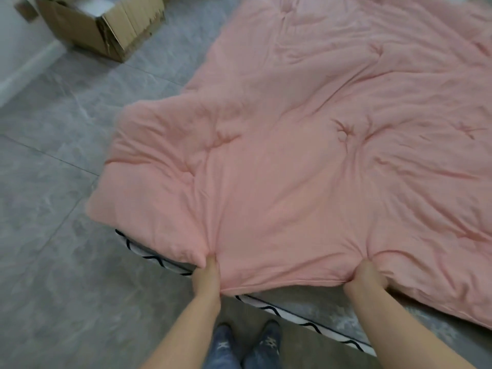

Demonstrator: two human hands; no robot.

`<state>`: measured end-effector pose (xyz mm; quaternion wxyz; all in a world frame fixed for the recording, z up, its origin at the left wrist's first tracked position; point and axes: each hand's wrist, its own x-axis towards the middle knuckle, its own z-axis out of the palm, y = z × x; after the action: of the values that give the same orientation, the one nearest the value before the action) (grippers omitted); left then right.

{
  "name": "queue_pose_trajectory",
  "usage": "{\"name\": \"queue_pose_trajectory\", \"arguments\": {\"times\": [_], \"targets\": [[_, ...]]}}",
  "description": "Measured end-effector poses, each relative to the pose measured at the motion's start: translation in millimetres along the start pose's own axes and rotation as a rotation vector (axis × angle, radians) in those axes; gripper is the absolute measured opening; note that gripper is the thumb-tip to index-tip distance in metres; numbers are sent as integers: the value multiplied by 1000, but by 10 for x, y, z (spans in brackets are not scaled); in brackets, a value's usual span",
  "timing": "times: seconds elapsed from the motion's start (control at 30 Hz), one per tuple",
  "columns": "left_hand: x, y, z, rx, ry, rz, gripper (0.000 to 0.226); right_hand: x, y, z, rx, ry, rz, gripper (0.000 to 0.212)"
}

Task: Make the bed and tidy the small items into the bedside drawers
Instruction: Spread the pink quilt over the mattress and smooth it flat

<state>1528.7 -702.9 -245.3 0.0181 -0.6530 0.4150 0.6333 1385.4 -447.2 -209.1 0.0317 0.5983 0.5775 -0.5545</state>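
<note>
The soft, puffy pink quilt is pinched at its near edge by the left hand and right hand, so it is best pulled gently there.

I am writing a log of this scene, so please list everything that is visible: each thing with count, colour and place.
quilt: one, pink, spread over the bed, wrinkled
bed edge: one, white with dark wavy lines, under the quilt's near edge
box: one, brown cardboard, open, on the floor top left
floor: grey tiles, left and bottom
wall: pale, white skirting, top left
feet: two, in blue patterned footwear, bottom centre
left hand: grips the quilt's near edge
right hand: grips the quilt's near edge
</note>
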Motion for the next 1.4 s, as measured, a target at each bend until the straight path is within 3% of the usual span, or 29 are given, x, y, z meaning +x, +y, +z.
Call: {"name": "queue_pose_trajectory", "arguments": {"times": [0.1,0.3,0.6,0.73,0.8,0.9,1.0,1.17,1.3,1.4], "targets": [[-294,-335,-29,65,9,-30,56,-231,158,-376,-189,159,-161,52],[-790,-576,-135,103,14,-23,51,-361,589,-1101,-469,152,-211,57],[-1012,-754,-361,134,125,114,53,-460,476,-1813,-385,137,-261,53],[-1054,-749,-431,339,215,190,54,-514,519,-1886,-195,83,-272,45],[-973,-774,-509,460,210,209,51,-458,543,-1883,-113,-2,-207,39],[-901,-920,-709,618,221,224,37,-258,578,-1999,-196,-213,118,12],[-992,-1042,-828,613,290,208,20,-240,527,-2242,-344,-294,287,19],[-1439,-847,-521,593,-42,279,18,-548,169,-2449,-265,-441,104,26],[-2106,-479,-87,651,-348,371,20,-842,-225,-2625,-76,-403,-8,26],[-2638,-274,179,698,-472,404,13,-1018,-584,-2809,0,-405,-91,25]]}}
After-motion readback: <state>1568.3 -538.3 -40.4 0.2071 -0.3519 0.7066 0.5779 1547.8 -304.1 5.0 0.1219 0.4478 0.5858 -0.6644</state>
